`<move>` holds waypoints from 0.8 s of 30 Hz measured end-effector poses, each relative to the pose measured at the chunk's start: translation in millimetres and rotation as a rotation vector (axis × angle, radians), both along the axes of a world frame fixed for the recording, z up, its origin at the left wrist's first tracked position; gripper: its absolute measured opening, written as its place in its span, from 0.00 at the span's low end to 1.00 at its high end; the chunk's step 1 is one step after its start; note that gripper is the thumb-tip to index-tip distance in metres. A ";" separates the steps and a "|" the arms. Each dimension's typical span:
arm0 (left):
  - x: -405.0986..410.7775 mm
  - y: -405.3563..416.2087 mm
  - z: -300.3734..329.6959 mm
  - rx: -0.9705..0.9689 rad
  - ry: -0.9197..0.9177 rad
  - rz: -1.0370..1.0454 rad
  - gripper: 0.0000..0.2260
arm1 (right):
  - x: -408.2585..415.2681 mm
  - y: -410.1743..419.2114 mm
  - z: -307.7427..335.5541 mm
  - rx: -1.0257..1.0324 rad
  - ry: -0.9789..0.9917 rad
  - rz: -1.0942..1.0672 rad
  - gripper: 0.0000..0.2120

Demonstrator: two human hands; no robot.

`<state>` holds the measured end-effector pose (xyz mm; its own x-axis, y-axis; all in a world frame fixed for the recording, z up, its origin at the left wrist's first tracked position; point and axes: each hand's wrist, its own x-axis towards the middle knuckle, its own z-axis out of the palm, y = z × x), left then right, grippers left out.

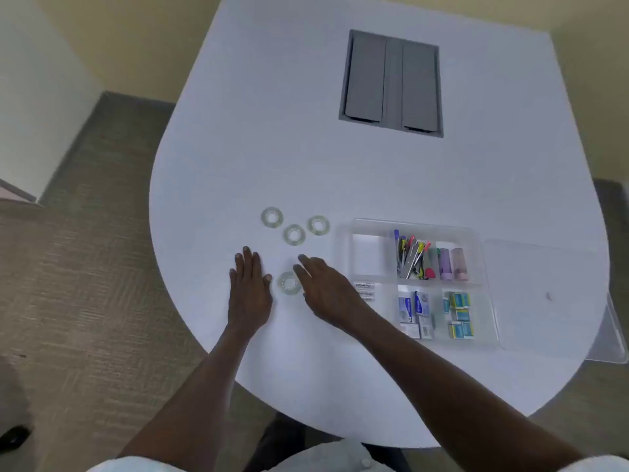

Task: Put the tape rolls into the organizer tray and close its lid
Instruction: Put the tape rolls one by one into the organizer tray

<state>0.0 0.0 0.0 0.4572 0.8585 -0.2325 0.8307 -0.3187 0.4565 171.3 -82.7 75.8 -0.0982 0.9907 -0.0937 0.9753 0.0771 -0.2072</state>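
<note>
Several clear tape rolls lie flat on the white table [306,158]. The nearest tape roll [289,283] sits between my hands. My left hand [250,287] rests flat just left of it, fingers together, holding nothing. My right hand [326,289] hovers just right of it, fingers extended, holding nothing. Three more rolls lie farther away: one roll [272,217], a second roll [294,234], a third roll [319,225]. The clear organizer tray [371,226] stands to the right. Its clear lid [544,294] lies swung open flat on the tray's right side.
The tray holds pens, small boxes, pink tubes and label strips; its far left compartment [369,255] holds nothing. A grey cable hatch [392,84] is set into the table's far part. The table's rounded edge runs close to my left; carpet lies below.
</note>
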 end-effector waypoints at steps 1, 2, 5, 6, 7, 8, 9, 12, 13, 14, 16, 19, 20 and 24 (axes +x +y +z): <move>-0.8 1.9 -7.2 0.038 0.024 0.001 0.26 | -6.5 5.1 -8.7 -0.026 0.004 -0.008 0.25; -1.7 5.2 -10.9 0.056 0.039 0.018 0.26 | -10.8 9.6 -14.0 -0.021 0.033 -0.021 0.25; 4.7 -4.1 -7.4 0.139 0.065 0.028 0.26 | -21.0 5.2 -16.8 0.003 0.052 -0.029 0.24; 6.6 -4.8 -7.2 0.152 0.065 0.031 0.26 | -23.0 5.9 -19.4 -0.007 0.064 -0.036 0.24; 6.9 -5.2 -8.2 0.161 0.065 0.039 0.26 | -25.6 6.8 -24.3 0.003 0.071 -0.041 0.23; 6.3 -5.9 -9.2 0.180 0.057 0.052 0.26 | -27.8 6.8 -25.7 0.006 0.072 -0.048 0.22; 5.6 -7.3 -11.2 0.202 0.058 0.058 0.26 | -31.3 6.4 -28.3 0.004 0.096 -0.061 0.21; 5.8 -9.6 -11.5 0.214 0.057 0.057 0.26 | -38.2 8.9 -31.3 0.036 0.123 -0.116 0.19; 6.2 -9.6 -11.1 0.218 0.058 0.061 0.26 | -39.4 10.6 -29.4 0.059 0.129 -0.142 0.19; 6.1 -9.6 -10.7 0.213 0.051 0.069 0.26 | -40.5 12.2 -25.6 0.084 0.147 -0.170 0.20; 6.1 -10.1 -9.7 0.204 0.027 0.089 0.26 | -39.4 14.5 -13.1 0.136 0.192 -0.225 0.23; 6.9 -10.6 -9.8 0.230 0.022 0.107 0.26 | -23.1 14.9 7.3 0.269 0.248 -0.400 0.26; 7.5 -10.4 -9.2 0.232 0.020 0.116 0.26 | -13.8 14.8 14.1 0.317 0.289 -0.498 0.26; 8.1 -10.3 -9.2 0.214 0.017 0.124 0.27 | 33.5 10.2 29.7 0.443 0.367 -0.848 0.25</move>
<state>8.1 -10.3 -9.2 0.3424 0.9385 -0.0457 0.8766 -0.3016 0.3750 204.7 -72.5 105.6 0.7016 0.6862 0.1921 0.6269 -0.4662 -0.6243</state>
